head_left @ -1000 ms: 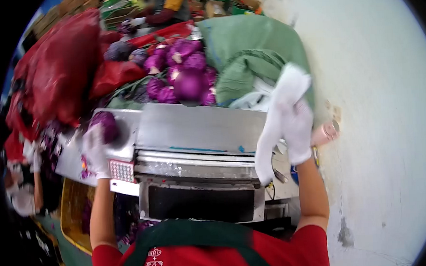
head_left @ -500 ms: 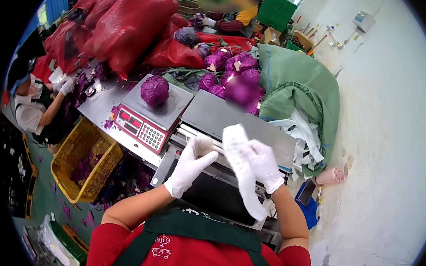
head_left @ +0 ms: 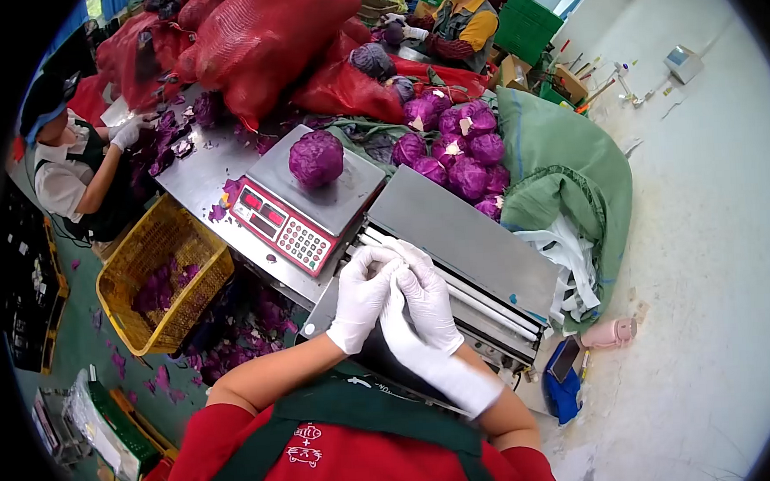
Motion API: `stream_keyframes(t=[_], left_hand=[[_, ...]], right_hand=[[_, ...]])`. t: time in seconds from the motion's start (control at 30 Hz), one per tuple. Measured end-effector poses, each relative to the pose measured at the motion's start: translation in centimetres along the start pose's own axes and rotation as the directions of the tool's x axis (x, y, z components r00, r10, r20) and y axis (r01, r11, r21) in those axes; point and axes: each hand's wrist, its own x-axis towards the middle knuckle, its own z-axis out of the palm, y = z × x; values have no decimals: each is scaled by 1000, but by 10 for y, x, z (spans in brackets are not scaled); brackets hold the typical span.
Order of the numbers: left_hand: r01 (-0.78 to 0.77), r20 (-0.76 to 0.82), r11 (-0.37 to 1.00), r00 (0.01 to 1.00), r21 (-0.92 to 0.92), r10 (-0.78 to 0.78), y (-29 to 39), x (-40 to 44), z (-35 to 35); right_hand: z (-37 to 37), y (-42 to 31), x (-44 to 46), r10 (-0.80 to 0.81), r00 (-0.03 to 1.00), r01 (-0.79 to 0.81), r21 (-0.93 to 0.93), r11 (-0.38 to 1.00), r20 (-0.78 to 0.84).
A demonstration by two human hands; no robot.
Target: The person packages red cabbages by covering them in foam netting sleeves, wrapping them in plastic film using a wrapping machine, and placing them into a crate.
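Both my hands wear white gloves and meet above the front edge of the metal wrapping machine (head_left: 463, 236). My left hand (head_left: 363, 296) is closed, its thumb and fingers pressed together near the tip of a white paper strip (head_left: 440, 370). Closed on that strip is my right hand (head_left: 425, 298); the strip hangs down over my right forearm. Whether the left fingers also grip the strip is too small to tell. Left of the machine, a purple cabbage (head_left: 315, 159) rests on the plate of a red scale (head_left: 282, 228).
Purple cabbages (head_left: 466, 153) lie behind the machine, beside a green sack (head_left: 563, 144). Red sacks (head_left: 270, 37) stand at the back. A yellow basket (head_left: 137, 319) is at left. Two people work nearby, one at left (head_left: 72, 174), one at the back. A pink bottle (head_left: 609, 333) is at right.
My left hand has moved from beside the cabbage to my right hand, and its fingers have closed. The right hand has lowered toward the middle with the strip. The view has turned left.
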Motion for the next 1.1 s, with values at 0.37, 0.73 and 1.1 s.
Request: stream_keyframes(t=[0.37,0.73,1.1], left_hand=[[-296,109,880,955,371,275,23,71,-80],[401,269,891,901,-212,-341,24,117,-117],[426,-267,778,770,-462,-580,-3,209,-208]], right_hand=[[87,13,71,466,876,-330,551,766,-124],[49,58,100,634,755,-499,478,723,-170],[41,70,195,578,813,-348,-740,576,67]])
